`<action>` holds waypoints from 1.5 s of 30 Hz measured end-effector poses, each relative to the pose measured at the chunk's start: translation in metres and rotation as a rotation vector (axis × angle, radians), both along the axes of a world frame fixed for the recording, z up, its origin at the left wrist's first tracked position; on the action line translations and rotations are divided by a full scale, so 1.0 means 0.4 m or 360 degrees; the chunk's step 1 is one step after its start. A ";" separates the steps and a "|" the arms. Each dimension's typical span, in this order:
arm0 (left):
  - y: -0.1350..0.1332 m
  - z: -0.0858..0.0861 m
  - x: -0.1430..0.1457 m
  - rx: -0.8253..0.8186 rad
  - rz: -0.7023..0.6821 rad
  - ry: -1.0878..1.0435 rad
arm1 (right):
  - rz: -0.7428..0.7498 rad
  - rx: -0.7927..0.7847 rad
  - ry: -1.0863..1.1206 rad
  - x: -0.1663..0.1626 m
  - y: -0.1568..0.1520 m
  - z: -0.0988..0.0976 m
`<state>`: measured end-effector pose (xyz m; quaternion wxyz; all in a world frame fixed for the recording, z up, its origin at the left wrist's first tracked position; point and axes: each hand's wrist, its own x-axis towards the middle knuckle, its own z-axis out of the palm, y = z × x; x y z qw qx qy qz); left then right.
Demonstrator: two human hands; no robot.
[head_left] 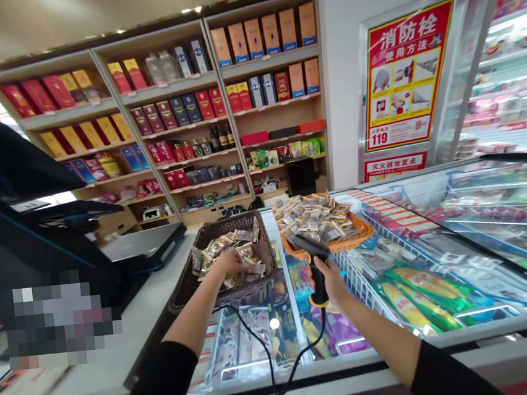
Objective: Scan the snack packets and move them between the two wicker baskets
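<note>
My right hand (pixel 330 278) is wrapped round the grip of a black and yellow barcode scanner (pixel 318 279), whose head points left toward the orange basket. A black cable (pixel 282 391) hangs from the scanner's grip and loops back to the left. My left hand (pixel 229 265) reaches into a dark brown woven basket (pixel 268 247) and touches small wrapped snack packets (pixel 243 236). Its fingers look curled down and bunched among the packets, with their tips hidden. Beside it, an orange woven basket (pixel 362 228) is heaped with similar snack packets (pixel 309 215).
Both baskets rest on a glass-topped chest freezer (pixel 433 218) filled with bagged goods. To the left stand a white counter (pixel 93 363), a flat scale-like device (pixel 149 242) and a dark monitor (pixel 29 232). Shelves (pixel 187 80) of boxed goods line the back wall.
</note>
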<state>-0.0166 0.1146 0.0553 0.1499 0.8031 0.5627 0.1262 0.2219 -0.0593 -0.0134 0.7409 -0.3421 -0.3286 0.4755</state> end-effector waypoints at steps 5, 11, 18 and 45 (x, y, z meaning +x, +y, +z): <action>-0.042 -0.038 -0.006 0.0115 -0.0267 -0.0014 | -0.0059 -0.0038 0.0050 0.007 -0.012 0.001; -0.044 -0.023 0.006 0.0196 -0.0403 0.0006 | -0.0069 -0.0043 0.0051 0.018 -0.016 -0.001; -0.053 -0.017 -0.005 0.0094 -0.0084 -0.0504 | -0.0075 -0.0046 0.0022 0.018 -0.017 0.002; 0.030 -0.012 0.016 0.0073 0.0151 -0.1055 | -0.0026 0.0076 -0.0029 0.006 -0.030 0.029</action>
